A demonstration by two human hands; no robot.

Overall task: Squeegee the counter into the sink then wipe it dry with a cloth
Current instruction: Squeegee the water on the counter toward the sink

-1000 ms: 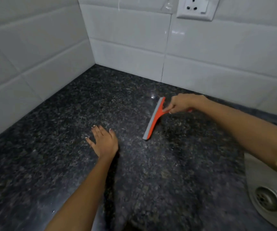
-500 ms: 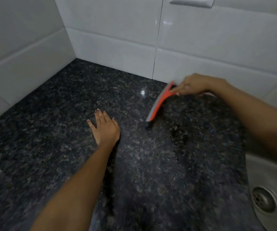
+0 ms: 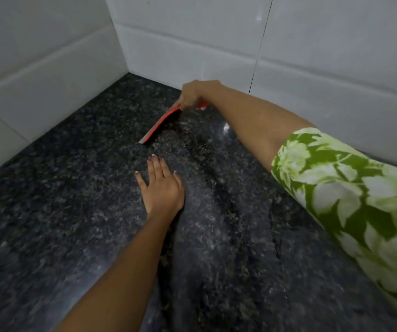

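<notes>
An orange squeegee [image 3: 160, 125] with a grey rubber blade stands on the dark speckled granite counter [image 3: 49, 200], close to the back corner. My right hand [image 3: 196, 94] grips its handle, which the fingers mostly hide. The blade runs diagonally from the hand down to the left and touches the stone. My left hand [image 3: 161, 185] rests flat on the counter with straight fingers, a short way in front of the blade's lower end. Wet streaks show on the stone right of the left hand. Neither sink nor cloth is in view.
White tiled walls [image 3: 49, 56] meet at a corner behind the squeegee and bound the counter at the left and back. A green floral sleeve [image 3: 350, 192] covers my right upper arm at the right side.
My right hand has carried the squeegee away from the sink toward the back corner. The view has swung left, so the sink and wall socket have left the frame. The left hand stays flat.
</notes>
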